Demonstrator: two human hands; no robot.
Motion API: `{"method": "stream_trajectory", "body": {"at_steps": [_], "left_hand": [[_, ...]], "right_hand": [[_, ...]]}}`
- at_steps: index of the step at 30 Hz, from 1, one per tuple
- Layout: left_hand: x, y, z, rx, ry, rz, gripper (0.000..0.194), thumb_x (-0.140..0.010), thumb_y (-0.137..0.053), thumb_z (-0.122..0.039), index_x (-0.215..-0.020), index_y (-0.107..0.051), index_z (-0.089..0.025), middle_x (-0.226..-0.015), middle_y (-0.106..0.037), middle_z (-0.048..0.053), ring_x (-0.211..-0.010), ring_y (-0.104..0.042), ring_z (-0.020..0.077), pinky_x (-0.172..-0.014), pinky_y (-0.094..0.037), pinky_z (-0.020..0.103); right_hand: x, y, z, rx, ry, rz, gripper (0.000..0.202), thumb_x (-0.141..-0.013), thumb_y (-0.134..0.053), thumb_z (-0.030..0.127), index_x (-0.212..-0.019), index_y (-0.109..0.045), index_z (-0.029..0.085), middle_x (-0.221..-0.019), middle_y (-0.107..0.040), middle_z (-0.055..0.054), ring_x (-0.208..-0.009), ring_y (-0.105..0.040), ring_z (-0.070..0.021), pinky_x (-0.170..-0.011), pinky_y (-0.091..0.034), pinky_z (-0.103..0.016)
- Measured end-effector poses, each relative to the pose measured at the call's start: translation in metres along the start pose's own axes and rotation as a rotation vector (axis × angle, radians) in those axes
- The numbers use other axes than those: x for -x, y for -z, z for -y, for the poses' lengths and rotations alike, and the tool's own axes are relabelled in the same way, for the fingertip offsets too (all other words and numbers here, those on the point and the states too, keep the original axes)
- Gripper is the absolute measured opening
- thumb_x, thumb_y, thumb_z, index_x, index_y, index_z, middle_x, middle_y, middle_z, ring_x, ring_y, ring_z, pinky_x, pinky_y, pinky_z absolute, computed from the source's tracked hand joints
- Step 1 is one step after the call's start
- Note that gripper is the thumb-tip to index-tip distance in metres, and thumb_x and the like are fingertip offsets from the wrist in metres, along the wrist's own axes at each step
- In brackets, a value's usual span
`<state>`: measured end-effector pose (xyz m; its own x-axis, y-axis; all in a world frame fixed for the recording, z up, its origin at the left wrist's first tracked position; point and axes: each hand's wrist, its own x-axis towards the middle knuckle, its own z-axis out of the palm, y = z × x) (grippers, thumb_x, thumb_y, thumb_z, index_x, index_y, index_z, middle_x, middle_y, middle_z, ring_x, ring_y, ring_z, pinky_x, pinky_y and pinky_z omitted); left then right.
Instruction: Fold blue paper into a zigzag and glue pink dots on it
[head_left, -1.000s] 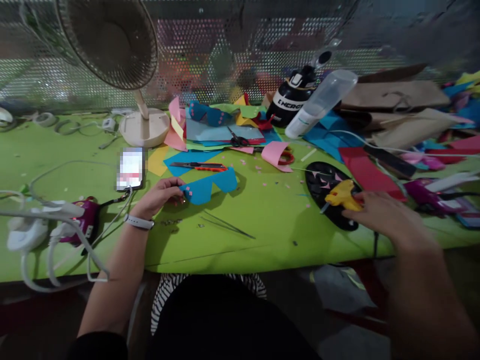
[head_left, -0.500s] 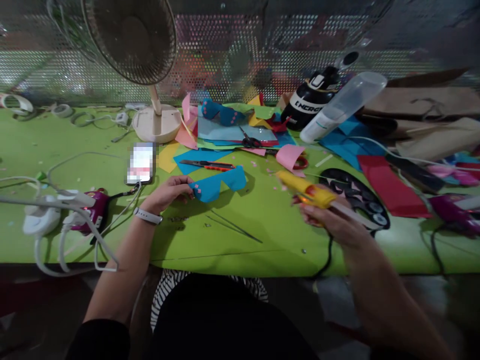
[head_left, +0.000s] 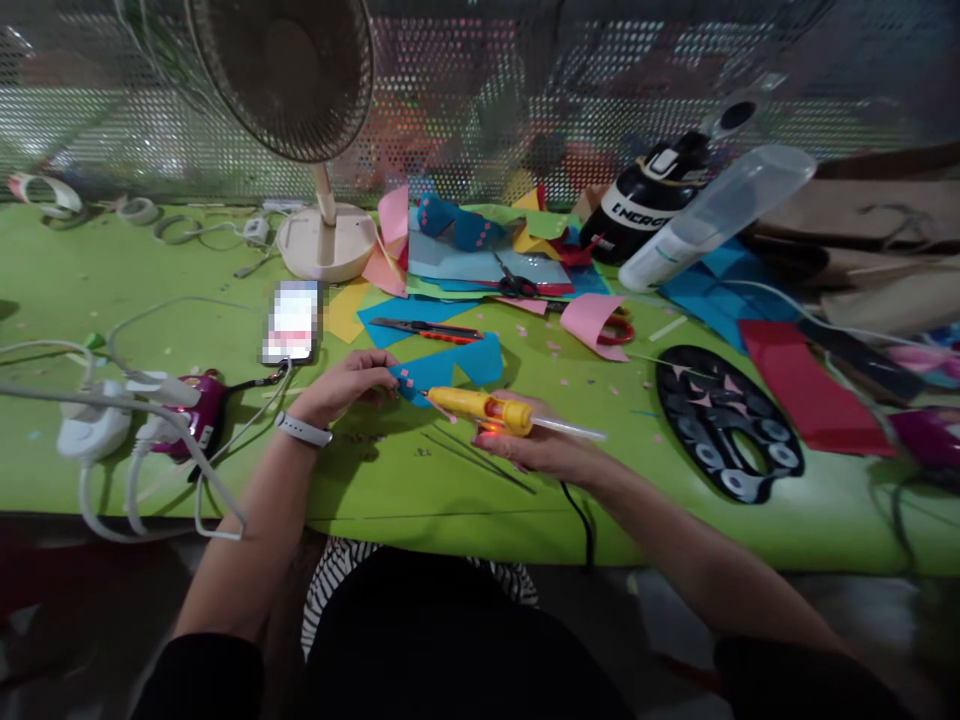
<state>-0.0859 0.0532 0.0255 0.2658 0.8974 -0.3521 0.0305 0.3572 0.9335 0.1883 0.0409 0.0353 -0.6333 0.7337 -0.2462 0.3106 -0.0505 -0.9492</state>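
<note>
Between the fingers of my left hand (head_left: 349, 388) is the left end of a blue paper cutout (head_left: 478, 358) with a notch in its lower edge and small pink squares on it. My right hand (head_left: 536, 445) is closed around a yellow hot glue gun (head_left: 480, 408), a clear glue stick jutting from its back. The nozzle points left at the cutout's lower edge; I cannot tell whether it touches. A utility knife (head_left: 427, 329) lies just behind the cutout. Thin dark sticks (head_left: 484, 462) rest on the table in front.
A fan (head_left: 322, 245) and a phone (head_left: 292, 320) stand and lie at the left, near plugs and cables (head_left: 169, 425). Behind are coloured paper, scissors (head_left: 517, 285) and a black bottle (head_left: 637, 205). A black palette (head_left: 679, 440) lies right, beside red paper (head_left: 814, 390).
My right hand has brought the glue gun leftward to the blue cutout, uncovering the palette. My left hand keeps its hold on the cutout. The view has shifted slightly.
</note>
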Motion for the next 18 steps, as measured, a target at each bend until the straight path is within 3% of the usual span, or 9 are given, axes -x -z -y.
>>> {"method": "stream_trajectory", "body": {"at_steps": [18], "left_hand": [[-0.0019, -0.0019, -0.0005, -0.008, -0.015, 0.027, 0.012, -0.067, -0.068, -0.020, -0.075, -0.061, -0.016, -0.067, -0.065, -0.002, -0.053, -0.053, 0.0063, -0.047, -0.042, 0.017]], "right_hand": [[-0.0007, -0.0013, -0.0061, 0.047, 0.013, -0.008, 0.039, -0.076, -0.071, 0.052, -0.080, -0.046, 0.022, -0.062, -0.043, 0.006, -0.046, -0.038, -0.0069, -0.041, -0.030, -0.023]]}}
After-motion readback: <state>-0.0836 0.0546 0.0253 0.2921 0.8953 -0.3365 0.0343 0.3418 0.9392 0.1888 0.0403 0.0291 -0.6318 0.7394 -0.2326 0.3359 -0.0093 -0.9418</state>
